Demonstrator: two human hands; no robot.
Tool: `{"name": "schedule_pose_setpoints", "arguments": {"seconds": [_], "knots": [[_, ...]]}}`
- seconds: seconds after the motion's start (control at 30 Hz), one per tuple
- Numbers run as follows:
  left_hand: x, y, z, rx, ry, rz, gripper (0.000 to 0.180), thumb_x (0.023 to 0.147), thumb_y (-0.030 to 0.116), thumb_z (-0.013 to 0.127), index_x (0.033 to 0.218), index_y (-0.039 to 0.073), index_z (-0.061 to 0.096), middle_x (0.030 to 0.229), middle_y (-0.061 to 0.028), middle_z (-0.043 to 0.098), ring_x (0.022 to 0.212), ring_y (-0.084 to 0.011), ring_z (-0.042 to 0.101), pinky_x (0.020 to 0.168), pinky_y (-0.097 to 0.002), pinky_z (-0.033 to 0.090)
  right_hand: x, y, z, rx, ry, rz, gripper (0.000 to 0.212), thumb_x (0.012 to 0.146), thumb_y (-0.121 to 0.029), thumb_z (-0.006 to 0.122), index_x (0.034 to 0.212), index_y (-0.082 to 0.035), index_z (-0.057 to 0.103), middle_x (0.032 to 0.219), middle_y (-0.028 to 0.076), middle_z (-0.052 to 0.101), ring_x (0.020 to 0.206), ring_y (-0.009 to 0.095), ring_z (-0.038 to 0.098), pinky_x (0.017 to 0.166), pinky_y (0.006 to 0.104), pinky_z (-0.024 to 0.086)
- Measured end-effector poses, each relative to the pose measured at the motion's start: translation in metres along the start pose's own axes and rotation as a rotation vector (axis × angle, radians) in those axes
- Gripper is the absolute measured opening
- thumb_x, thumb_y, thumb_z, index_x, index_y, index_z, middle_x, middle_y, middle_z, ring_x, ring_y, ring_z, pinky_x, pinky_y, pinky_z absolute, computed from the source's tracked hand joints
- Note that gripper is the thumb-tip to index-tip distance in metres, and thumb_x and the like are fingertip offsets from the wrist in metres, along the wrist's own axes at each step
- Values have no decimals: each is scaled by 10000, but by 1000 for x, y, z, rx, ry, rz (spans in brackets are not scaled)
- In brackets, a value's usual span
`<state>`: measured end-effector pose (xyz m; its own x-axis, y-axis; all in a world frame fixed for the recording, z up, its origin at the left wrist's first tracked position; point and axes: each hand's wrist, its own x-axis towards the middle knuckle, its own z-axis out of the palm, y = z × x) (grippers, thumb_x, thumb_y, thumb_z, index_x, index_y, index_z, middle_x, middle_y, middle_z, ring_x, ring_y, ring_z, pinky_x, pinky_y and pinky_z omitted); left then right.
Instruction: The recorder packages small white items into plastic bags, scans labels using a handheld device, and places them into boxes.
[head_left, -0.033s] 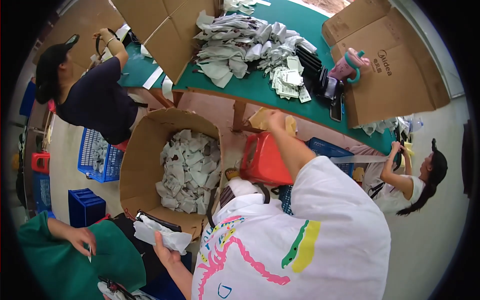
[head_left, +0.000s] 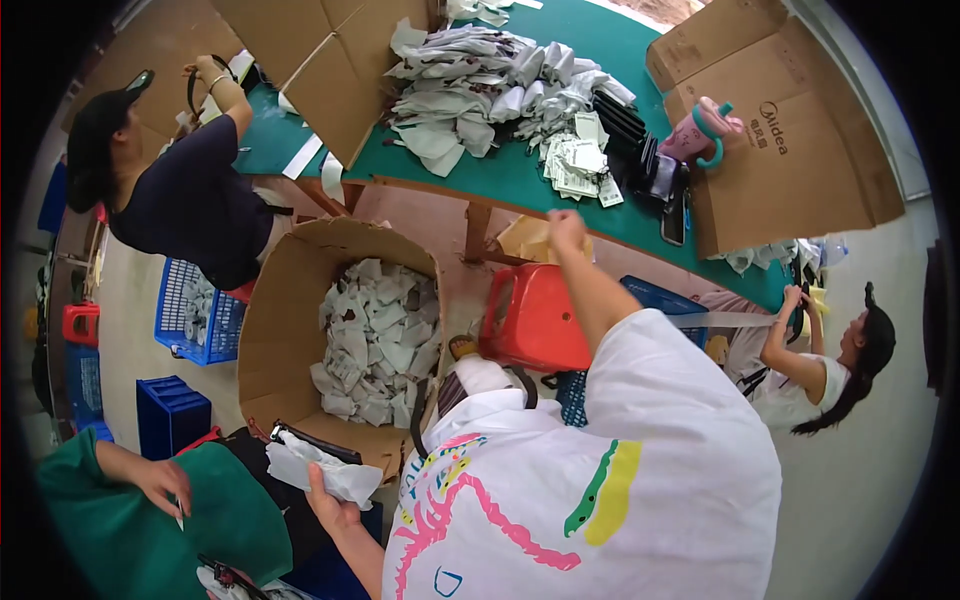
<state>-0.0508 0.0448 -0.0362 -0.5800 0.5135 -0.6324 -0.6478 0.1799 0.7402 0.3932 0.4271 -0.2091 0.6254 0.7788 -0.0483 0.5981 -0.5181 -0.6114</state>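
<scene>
We look down on ourselves from above, our white printed shirt filling the lower middle of the view. Our left hand (head_left: 328, 505) sits low at our left side, its grip pressed around a crumpled white pouch (head_left: 325, 468), which lies across the fingers with its long axis running left to right, just above the palm. That pouch hangs right at the near lip of the open cardboard box (head_left: 270, 330) on the floor, which is already heaped with similar white pouches (head_left: 375, 340); the box lies up and slightly left of the left hand, so the left hand is by far the nearer of the 2.

Our right hand (head_left: 565, 228) is stretched far forward toward the edge of the green surface (head_left: 500, 180). Its fingers look curled together, possibly pinching the tan paper piece (head_left: 530, 240) just beside it, though we cannot tell for certain at this distance. Beyond it on the surface lie a large pile of grey-white pouches (head_left: 480, 90), a stack of small leaflets (head_left: 580, 160) and a pink bottle (head_left: 700, 130).

A red stool (head_left: 535, 320) stands between us and the surface. 3 other people work around us.
</scene>
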Motion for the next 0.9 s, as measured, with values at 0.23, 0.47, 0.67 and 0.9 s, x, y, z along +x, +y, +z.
{"name": "schedule_pose_setpoints", "arguments": {"seconds": [0.23,0.47,0.67,0.9], "knots": [[3,-1,70,82,62,-43,606,782,237,651,1281,32,373,1164,-86,503,1011,-233,516,835,-372,449,132,-39,-34,-95,72,142,294,718,-364,652,852,-103,629,934,127,627,880,286,589,766,377,456],[4,8,111,146,62,4,632,751,188,686,1275,25,372,1155,-85,505,999,-223,520,831,-368,452,170,-59,-37,-850,-89,-449,742,629,-340,720,1271,-155,398,1232,35,460,1152,221,398,877,384,372],[1,16,100,153,108,28,620,744,172,691,1263,23,387,1148,-96,514,997,-227,528,849,-356,445,172,-89,-49,-923,-255,-668,517,649,-394,704,1113,-208,572,1068,48,580,1039,228,508,861,364,382],[-54,19,80,91,196,-86,424,731,160,709,1090,17,533,924,-63,609,802,-183,602,707,-330,497,238,16,-40,-859,-538,-849,388,834,-309,484,1106,-41,550,982,159,612,904,313,592,796,414,450]]}}
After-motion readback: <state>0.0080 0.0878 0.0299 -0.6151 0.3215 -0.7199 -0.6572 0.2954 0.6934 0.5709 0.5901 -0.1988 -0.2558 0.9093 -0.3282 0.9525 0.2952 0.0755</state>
